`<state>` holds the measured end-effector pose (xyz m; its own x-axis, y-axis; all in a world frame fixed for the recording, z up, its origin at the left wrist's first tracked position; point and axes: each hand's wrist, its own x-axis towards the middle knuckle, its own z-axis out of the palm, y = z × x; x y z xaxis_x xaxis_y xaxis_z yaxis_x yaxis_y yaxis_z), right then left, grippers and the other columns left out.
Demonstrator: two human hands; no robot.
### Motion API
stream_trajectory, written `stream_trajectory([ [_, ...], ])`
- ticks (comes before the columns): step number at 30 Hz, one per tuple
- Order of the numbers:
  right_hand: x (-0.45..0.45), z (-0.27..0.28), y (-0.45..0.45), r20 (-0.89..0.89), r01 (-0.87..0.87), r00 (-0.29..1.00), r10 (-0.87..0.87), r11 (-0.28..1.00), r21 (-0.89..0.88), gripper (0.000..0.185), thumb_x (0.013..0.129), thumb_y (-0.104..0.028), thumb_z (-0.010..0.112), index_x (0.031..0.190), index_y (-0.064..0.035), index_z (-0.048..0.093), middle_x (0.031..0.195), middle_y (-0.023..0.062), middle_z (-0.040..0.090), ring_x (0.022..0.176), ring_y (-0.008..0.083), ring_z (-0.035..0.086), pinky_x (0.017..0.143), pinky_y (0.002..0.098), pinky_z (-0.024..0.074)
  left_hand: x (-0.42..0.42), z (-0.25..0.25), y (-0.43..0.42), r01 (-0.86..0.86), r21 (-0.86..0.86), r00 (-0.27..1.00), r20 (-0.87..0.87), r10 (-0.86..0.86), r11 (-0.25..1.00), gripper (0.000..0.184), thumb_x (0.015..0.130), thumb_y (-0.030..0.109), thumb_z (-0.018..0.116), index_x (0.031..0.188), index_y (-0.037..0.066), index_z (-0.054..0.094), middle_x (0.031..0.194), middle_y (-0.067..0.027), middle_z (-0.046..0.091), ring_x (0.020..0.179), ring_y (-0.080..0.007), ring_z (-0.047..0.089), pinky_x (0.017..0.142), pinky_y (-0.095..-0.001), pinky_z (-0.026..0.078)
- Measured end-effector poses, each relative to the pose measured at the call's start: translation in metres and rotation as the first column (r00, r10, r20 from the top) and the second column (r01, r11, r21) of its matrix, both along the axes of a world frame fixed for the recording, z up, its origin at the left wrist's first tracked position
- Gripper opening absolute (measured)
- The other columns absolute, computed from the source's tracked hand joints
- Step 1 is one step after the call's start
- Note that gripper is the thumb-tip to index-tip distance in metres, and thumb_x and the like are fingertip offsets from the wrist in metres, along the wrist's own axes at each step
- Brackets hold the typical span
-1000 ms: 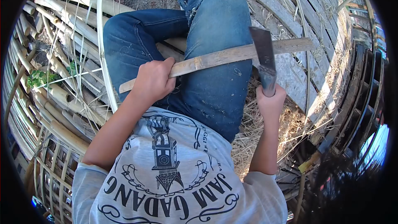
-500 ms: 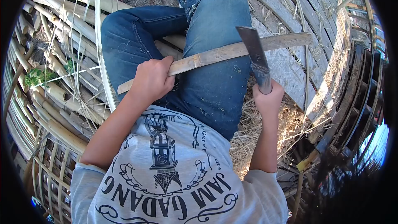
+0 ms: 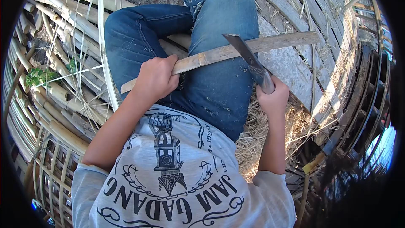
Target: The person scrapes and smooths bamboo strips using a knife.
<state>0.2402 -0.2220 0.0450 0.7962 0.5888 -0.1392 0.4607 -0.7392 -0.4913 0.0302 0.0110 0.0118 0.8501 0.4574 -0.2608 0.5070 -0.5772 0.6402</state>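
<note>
My left hand [image 3: 156, 78] is closed round a flat bamboo strip [image 3: 219, 54] near its left end. The strip lies slantwise across my jeans, its far end reaching past my thigh to the right. In my right hand [image 3: 273, 97] is the grey handle of a machete [image 3: 244, 52]. Its dark, square-ended blade points up and to the left, crossing over the strip's middle. Whether the blade touches the strip I cannot tell.
Bamboo poles [image 3: 71, 21] are piled at the left, with a woven bamboo lattice [image 3: 55, 164] below. A thin pale strip [image 3: 102, 38] stands beside my knee. Wooden boards [image 3: 291, 65] lie at the right, near straw shavings [image 3: 253, 143] and a dark slatted stack [image 3: 358, 105].
The machete blade has tilted further to the left over the bamboo strip. My left hand and the strip have hardly moved.
</note>
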Motion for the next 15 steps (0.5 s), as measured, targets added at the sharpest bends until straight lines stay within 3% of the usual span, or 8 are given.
stream_trajectory([
  [3,0.006,-0.004,0.000,-0.175,0.193,0.969,-0.176,0.978,0.083,0.014,0.071,-0.006,0.064,0.070,0.0053,0.056,0.056,0.0097,0.054,0.054,0.0106,0.050,0.053,0.0317,0.0416,-0.002,-0.006,-0.003,-0.004,0.003,1.000,0.008,0.004,1.000,0.024,0.068,0.010,0.055,0.090,0.001,0.060,0.066,-0.0243,0.058,0.066,-0.0447,0.058,0.064,-0.0520,0.047],
  [5,0.001,-0.010,0.001,-0.180,0.091,0.981,-0.071,0.990,0.108,0.015,0.071,-0.006,0.064,0.067,0.0044,0.054,0.054,0.0076,0.052,0.053,0.0105,0.048,0.051,0.0315,0.0399,-0.003,-0.004,-0.002,0.004,0.028,1.000,0.004,-0.004,1.000,0.023,0.068,0.010,0.055,0.089,0.001,0.060,0.066,-0.0242,0.057,0.066,-0.0447,0.058,0.064,-0.0518,0.047],
  [7,0.001,-0.003,0.001,0.038,-0.107,0.993,0.109,0.993,-0.044,0.016,0.073,-0.005,0.063,0.065,0.0031,0.052,0.054,0.0048,0.051,0.053,0.0103,0.048,0.051,0.0312,0.0389,-0.003,-0.003,-0.002,-0.008,-0.008,1.000,0.015,0.008,1.000,0.022,0.068,0.009,0.055,0.088,0.001,0.059,0.066,-0.0241,0.058,0.066,-0.0446,0.058,0.063,-0.0516,0.046],
  [9,0.009,0.010,0.002,0.048,-0.030,0.998,0.035,0.994,-0.108,0.016,0.069,-0.009,0.066,0.073,0.0057,0.059,0.057,0.0157,0.057,0.053,0.0198,0.056,0.054,0.0358,0.0442,0.000,-0.003,0.000,0.002,-0.008,1.000,0.019,-0.002,1.000,0.022,0.068,0.009,0.055,0.088,0.001,0.059,0.066,-0.0238,0.058,0.066,-0.0443,0.058,0.063,-0.0516,0.046],
  [10,0.012,0.007,0.003,-0.138,0.193,0.973,-0.184,0.980,0.053,0.018,0.067,-0.011,0.067,0.074,0.0039,0.061,0.061,0.0198,0.059,0.056,0.0316,0.061,0.057,0.0390,0.0466,-0.001,-0.004,-0.001,0.010,-0.009,1.000,0.012,-0.010,1.000,0.021,0.068,0.009,0.055,0.088,0.001,0.059,0.066,-0.0236,0.057,0.066,-0.0439,0.058,0.063,-0.0515,0.046],
  [13,0.004,-0.006,0.008,-0.195,0.300,0.940,-0.281,0.951,0.075,0.020,0.067,-0.014,0.068,0.075,0.0028,0.063,0.065,0.0224,0.061,0.060,0.0378,0.061,0.059,0.0408,0.0477,-0.003,-0.006,-0.005,-0.019,0.048,1.000,-0.006,0.020,0.999,0.020,0.068,0.008,0.055,0.086,0.002,0.057,0.065,-0.0227,0.057,0.066,-0.0433,0.058,0.062,-0.0517,0.046],
  [14,0.002,-0.002,0.007,-0.120,0.046,0.992,-0.049,0.999,-0.022,0.019,0.068,-0.015,0.069,0.075,0.0024,0.063,0.065,0.0217,0.061,0.058,0.0357,0.061,0.058,0.0401,0.0474,-0.002,-0.005,-0.003,-0.011,0.055,1.000,-0.002,0.012,0.998,0.020,0.068,0.008,0.055,0.086,0.002,0.057,0.065,-0.0227,0.057,0.066,-0.0433,0.058,0.062,-0.0517,0.046],
  [15,0.000,0.003,0.008,-0.113,0.055,0.992,-0.056,0.998,-0.018,0.019,0.068,-0.015,0.069,0.075,0.0024,0.063,0.065,0.0217,0.061,0.058,0.0357,0.061,0.058,0.0401,0.0474,-0.003,-0.004,-0.003,-0.007,0.054,1.000,0.007,0.007,0.999,0.019,0.068,0.008,0.055,0.086,0.002,0.057,0.064,-0.0224,0.057,0.065,-0.0431,0.058,0.062,-0.0516,0.046],
])
